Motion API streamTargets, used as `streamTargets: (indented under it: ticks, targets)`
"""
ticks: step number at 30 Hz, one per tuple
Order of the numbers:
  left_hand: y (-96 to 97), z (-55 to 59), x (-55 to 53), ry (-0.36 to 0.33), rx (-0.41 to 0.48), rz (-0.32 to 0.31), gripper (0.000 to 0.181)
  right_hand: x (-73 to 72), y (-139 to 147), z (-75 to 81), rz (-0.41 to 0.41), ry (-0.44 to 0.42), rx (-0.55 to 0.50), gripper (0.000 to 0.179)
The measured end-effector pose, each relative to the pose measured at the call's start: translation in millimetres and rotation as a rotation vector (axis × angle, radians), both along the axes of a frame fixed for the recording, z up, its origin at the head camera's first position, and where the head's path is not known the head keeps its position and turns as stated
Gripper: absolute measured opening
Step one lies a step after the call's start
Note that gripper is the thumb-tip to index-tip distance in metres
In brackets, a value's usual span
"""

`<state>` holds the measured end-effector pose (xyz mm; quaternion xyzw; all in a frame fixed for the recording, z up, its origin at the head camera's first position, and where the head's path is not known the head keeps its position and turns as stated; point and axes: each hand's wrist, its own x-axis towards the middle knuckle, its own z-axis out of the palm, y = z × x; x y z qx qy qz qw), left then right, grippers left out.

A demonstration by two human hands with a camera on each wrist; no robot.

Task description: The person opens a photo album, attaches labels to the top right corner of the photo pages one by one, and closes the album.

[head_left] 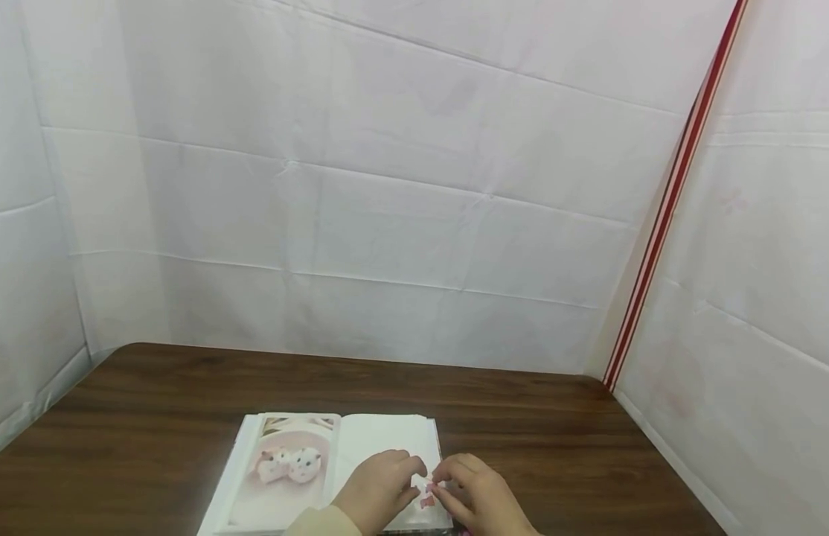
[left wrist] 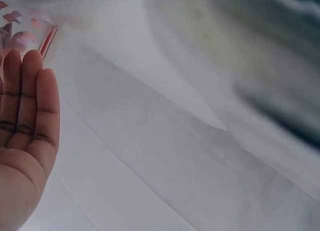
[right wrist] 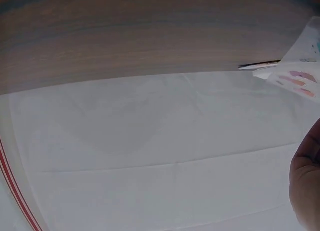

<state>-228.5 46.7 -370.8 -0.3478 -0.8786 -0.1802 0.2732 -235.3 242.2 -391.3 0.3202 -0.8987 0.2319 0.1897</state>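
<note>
An open photo album (head_left: 373,439) lies on the table, with a picture of two spotted white figures on its left page and a plain white right page. Over that right page, both hands meet at a small see-through sticker sheet (head_left: 426,502) with pink shapes. My right hand (head_left: 484,495) pinches its edge between thumb and fingertip. From the other side my left hand (head_left: 381,487) holds it with bent thumb and index finger. The right wrist view shows the sticker sheet (right wrist: 300,83) raised, with pink and orange patches. Three left-hand fingers (left wrist: 42,106) extend beside it in the left wrist view.
The dark wooden table (head_left: 555,432) stretches around the album. White creased sheeting (head_left: 388,223) hangs behind and at both sides, with a red striped band (head_left: 676,193) at the right corner. A bit of pink shows under the right hand at the bottom edge.
</note>
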Motion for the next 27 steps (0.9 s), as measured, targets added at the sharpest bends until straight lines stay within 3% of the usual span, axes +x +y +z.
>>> streamTargets:
  ticks: [5,12,15,19,27]
  targets:
    - [0.0,-0.6,0.4,0.025,-0.021,-0.001,0.018,0.8,-0.1,0.4,0.002,-0.009,-0.01,0.008]
    - [-0.3,1.7,0.7,-0.033,-0.024,0.006,0.017,1.5,-0.4,0.6,0.013,-0.024,-0.014,0.005]
    - [-0.8,1.1,0.2,-0.031,-0.02,0.004,0.017,2.1,-1.8,0.0,0.019,0.025,-0.011,0.005]
    - [-1.7,0.0,-1.4,-0.03,-0.009,-0.005,0.016,2.2,-3.6,-2.8,0.025,0.153,0.004,0.008]
    - [-2.5,2.2,-3.3,-0.084,0.0,-0.012,0.013,2.4,-4.6,-8.0,0.056,0.242,0.001,0.01]
